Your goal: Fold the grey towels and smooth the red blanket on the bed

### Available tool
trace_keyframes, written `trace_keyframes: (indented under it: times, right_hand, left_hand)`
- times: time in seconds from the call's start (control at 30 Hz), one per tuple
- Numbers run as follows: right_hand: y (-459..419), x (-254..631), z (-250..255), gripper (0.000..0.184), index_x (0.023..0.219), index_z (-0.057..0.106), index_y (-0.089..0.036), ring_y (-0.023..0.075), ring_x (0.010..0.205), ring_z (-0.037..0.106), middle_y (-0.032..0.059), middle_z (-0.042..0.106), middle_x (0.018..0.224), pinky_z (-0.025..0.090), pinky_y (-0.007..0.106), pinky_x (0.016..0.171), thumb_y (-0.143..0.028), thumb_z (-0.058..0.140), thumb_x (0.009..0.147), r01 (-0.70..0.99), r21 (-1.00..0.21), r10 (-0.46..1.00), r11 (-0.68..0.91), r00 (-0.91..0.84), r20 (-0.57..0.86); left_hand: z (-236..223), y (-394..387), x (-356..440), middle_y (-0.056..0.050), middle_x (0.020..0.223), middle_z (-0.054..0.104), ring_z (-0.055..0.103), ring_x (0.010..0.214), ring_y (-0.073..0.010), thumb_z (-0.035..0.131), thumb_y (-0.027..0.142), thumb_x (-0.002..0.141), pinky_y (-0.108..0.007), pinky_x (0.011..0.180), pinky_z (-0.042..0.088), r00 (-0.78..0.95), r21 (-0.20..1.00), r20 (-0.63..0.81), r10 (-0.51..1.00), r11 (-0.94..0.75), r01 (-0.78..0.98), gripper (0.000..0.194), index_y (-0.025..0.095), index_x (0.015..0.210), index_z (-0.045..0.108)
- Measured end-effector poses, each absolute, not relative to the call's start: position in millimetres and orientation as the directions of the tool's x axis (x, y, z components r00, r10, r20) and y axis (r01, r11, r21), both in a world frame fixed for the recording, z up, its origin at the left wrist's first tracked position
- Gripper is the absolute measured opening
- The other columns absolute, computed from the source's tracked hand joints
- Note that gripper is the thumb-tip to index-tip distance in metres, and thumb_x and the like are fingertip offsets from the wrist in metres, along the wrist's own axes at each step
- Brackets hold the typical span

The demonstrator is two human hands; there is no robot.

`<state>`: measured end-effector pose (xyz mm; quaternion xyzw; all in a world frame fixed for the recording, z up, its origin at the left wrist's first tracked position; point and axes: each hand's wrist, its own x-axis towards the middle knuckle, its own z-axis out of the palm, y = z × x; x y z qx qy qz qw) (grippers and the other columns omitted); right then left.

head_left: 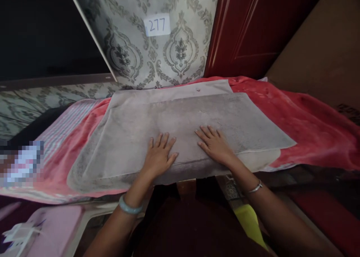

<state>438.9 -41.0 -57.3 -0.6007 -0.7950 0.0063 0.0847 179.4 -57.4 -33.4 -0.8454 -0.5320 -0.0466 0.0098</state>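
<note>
A thin grey cloth (174,118) lies spread in overlapping layers over a red blanket (306,114). My left hand (159,156) rests flat on the cloth near its front edge, fingers spread and nothing held. To its right, my right hand (215,144) also presses flat on the cloth with its fingers apart. The top layer is slightly skewed, so a paler strip shows behind it and a lower layer shows at the left and front. A small dark mark sits on the pale strip at the back.
Behind the covered surface stands a patterned wall with a paper label (157,24) reading 277. A dark screen (50,32) is at the upper left, a red door (247,28) at the upper right. A pink stool (56,227) and something yellow-green (249,221) are below.
</note>
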Motion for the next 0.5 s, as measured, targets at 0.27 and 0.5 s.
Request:
trace_keyframes:
  times: [0.27, 0.5]
  right_hand:
    - [-88.0, 443.4, -56.2, 0.053, 0.155, 0.039, -0.029, 0.0288, 0.152, 0.018, 0.0033, 0.026, 0.164, 0.02, 0.056, 0.121, -0.042, 0.037, 0.104, 0.964, -0.167, 0.97, 0.206, -0.178, 0.167]
    - [-72.9, 484.2, -22.7, 0.049, 0.148, 0.051, -0.024, 0.025, 0.14, 0.043, 0.0076, 0.05, 0.15, 0.034, 0.048, 0.116, -0.04, 0.035, 0.105, 0.89, -0.384, 0.952, 0.247, -0.149, 0.268]
  left_hand:
    - [-54.9, -100.8, 153.6, -0.012, 0.157, 0.042, 0.038, 0.145, -0.0337, 0.038, 0.043, 0.096, -0.064, 0.117, 0.027, 0.389, 0.012, 0.321, 0.864, -0.414, 0.91, 0.057, 0.027, 0.15, 0.046]
    - [-54.1, -78.1, 93.1, 0.001, 0.133, 0.067, 0.059, 0.126, -0.0317, 0.043, 0.047, 0.089, -0.056, 0.109, 0.044, 0.381, 0.278, 0.409, 0.829, -0.511, 0.814, 0.052, 0.046, 0.14, 0.054]
